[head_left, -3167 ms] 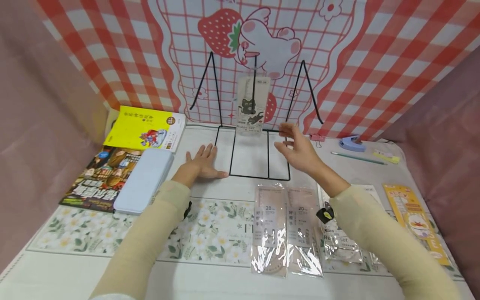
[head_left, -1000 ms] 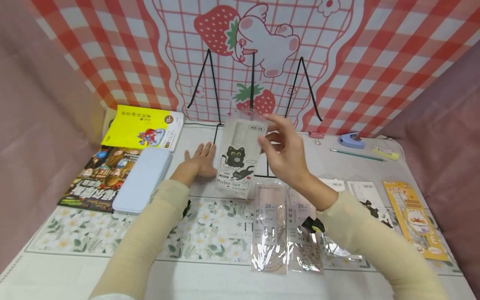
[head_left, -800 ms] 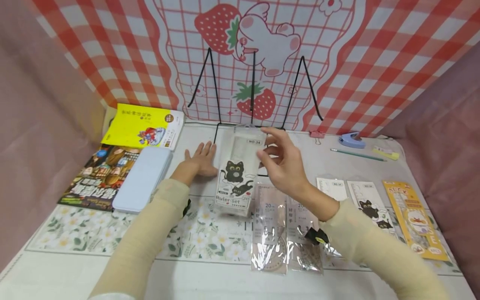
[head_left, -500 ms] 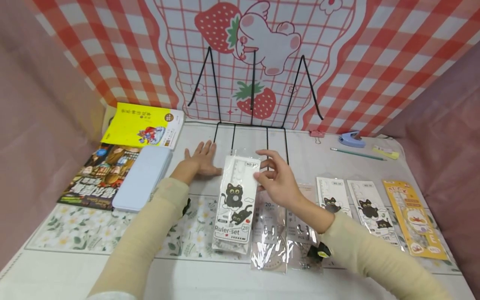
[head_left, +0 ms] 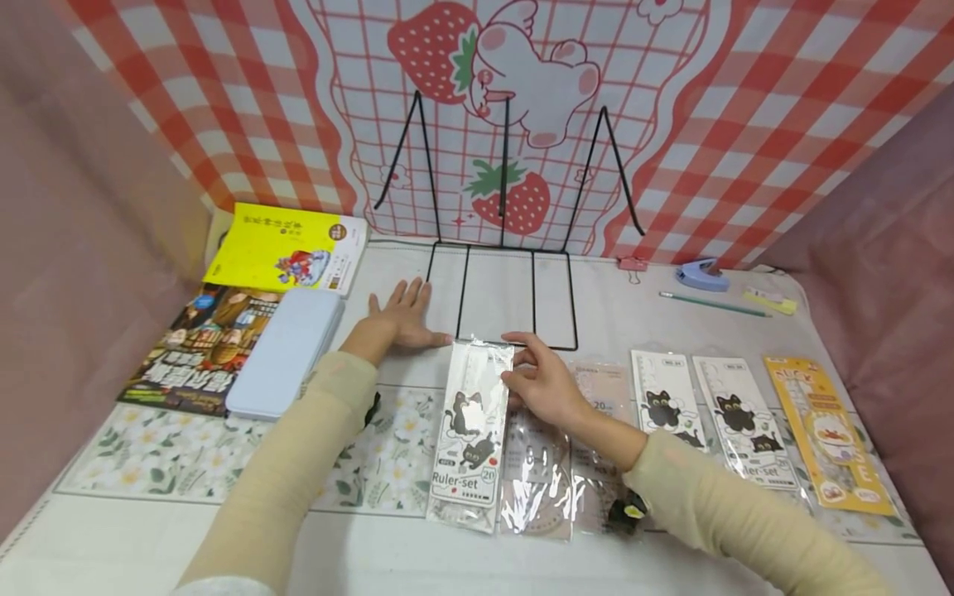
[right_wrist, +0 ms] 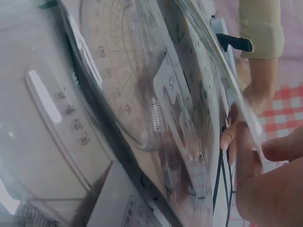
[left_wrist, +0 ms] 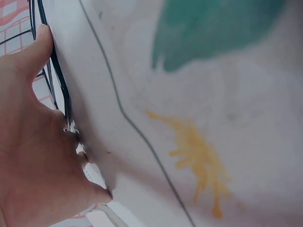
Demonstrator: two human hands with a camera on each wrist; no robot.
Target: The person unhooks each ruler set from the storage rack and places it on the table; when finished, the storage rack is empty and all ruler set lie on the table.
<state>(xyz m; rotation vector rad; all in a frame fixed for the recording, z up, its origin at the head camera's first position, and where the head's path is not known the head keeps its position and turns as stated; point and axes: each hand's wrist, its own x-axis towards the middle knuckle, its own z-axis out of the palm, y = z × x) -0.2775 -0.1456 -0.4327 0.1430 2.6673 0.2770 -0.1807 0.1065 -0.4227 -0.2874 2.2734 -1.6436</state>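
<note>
My right hand [head_left: 547, 385] pinches the upper right edge of a clear-wrapped ruler set [head_left: 465, 447] printed with black cats. The pack lies low over the table's front, left of a pink 20 cm ruler pack [head_left: 537, 488] and partly over it. In the right wrist view, thumb and finger hold the thin edge of the wrapper [right_wrist: 232, 80]. My left hand [head_left: 402, 319] rests with spread fingers at the left front corner of a black wire rack [head_left: 572, 298]. The left wrist view shows the left thumb and fingertips against the black wire. None of the rack's hooks carries anything.
To the right lie another pink ruler pack [head_left: 599, 463], two cat ruler sets [head_left: 661, 397] and an orange duck pack [head_left: 827, 439]. Behind are a pink clip [head_left: 632, 265], a blue tape dispenser [head_left: 702, 277] and a pencil [head_left: 715, 305]. Books [head_left: 286, 248] and a pale blue case [head_left: 286, 352] stand left.
The cat ruler set has come off the rack's middle hook. My right hand has brought it forward and down to the table's front. My left hand has stayed at the rack's corner.
</note>
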